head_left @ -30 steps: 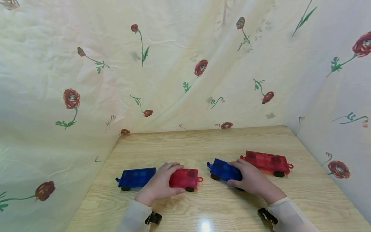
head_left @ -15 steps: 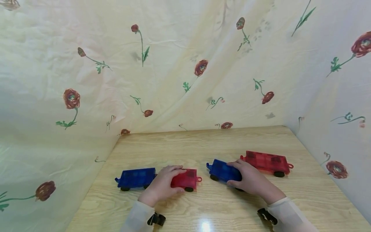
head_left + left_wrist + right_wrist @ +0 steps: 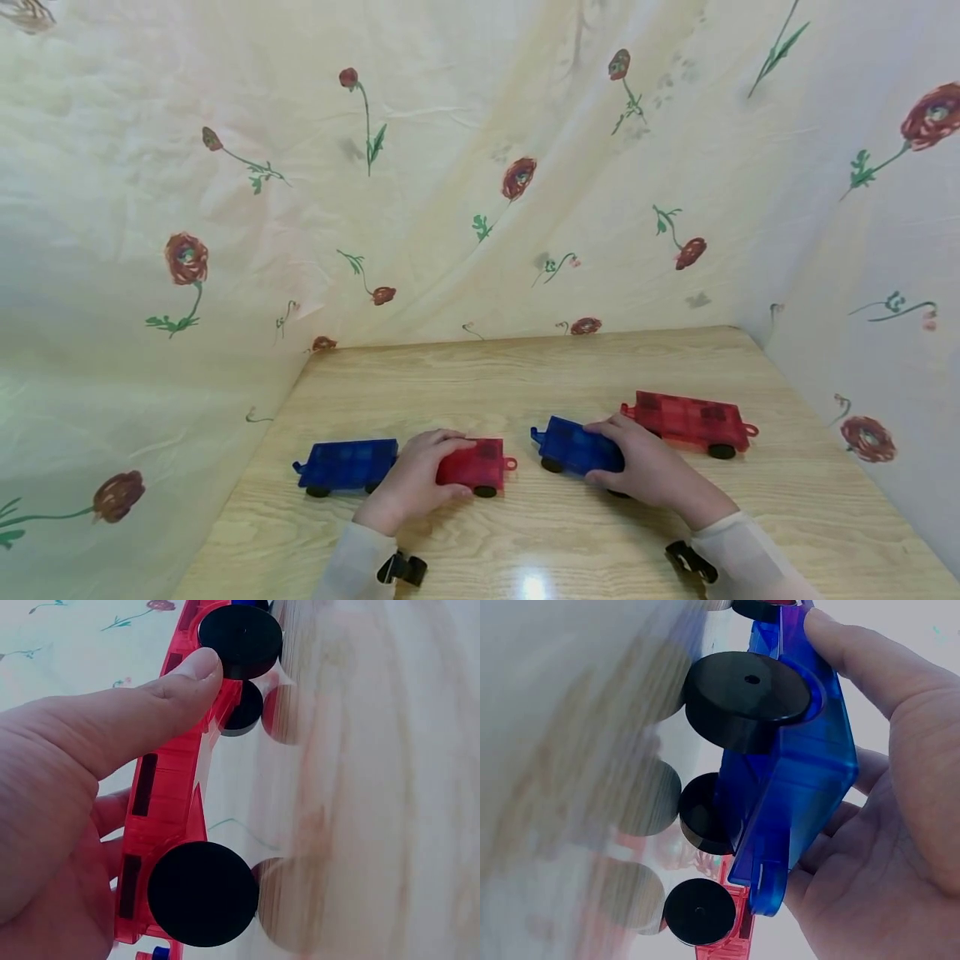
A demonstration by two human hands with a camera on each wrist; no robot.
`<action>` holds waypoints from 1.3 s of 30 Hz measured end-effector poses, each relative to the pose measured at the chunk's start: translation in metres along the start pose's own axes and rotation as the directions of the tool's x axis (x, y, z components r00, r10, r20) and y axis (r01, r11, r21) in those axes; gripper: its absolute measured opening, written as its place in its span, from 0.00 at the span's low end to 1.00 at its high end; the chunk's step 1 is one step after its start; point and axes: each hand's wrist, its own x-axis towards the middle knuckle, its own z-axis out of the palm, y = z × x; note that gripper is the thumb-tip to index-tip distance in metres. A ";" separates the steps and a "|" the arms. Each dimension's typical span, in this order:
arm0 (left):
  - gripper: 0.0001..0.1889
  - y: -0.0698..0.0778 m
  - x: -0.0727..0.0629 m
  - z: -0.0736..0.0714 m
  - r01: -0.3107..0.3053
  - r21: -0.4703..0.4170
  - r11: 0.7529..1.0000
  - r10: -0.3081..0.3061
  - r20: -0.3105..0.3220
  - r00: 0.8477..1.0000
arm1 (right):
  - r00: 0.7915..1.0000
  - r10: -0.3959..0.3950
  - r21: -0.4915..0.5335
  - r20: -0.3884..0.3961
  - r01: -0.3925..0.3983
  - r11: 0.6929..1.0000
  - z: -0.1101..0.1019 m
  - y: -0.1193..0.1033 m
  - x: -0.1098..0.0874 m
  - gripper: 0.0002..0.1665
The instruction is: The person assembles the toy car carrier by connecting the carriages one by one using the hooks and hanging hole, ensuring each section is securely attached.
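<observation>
My left hand grips a see-through red toy train car from above, its ring pointing right. In the left wrist view the thumb lies along the car's side beside a black wheel. A blue train car stands end to end with it on the left; my hand hides where they meet. My right hand holds another blue train car between thumb and fingers, its hook facing left toward that red ring, a short gap between. Behind this hand is a second red train car.
All the cars are on a wood-grain table. Flower-printed cloth hangs at the back and on both sides. Black bands sit at both wrists. Light glares off the table's front.
The left hand, its red car and the blue car beside it have shifted slightly left together. The right hand's blue car has moved slightly left and nearer. The far red car stays put.
</observation>
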 end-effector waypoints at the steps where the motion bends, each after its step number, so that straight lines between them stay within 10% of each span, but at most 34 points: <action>1: 0.37 0.000 0.000 0.000 -0.002 -0.004 1.000 0.002 -0.002 1.000 | 1.000 -0.001 0.000 0.001 0.001 1.000 0.000 0.000 0.000 0.44; 39: 0.36 0.001 -0.005 -0.005 0.043 -0.146 0.988 -0.047 -0.023 0.999 | 0.997 -0.067 0.018 0.029 0.066 0.998 0.006 -0.007 -0.001 0.41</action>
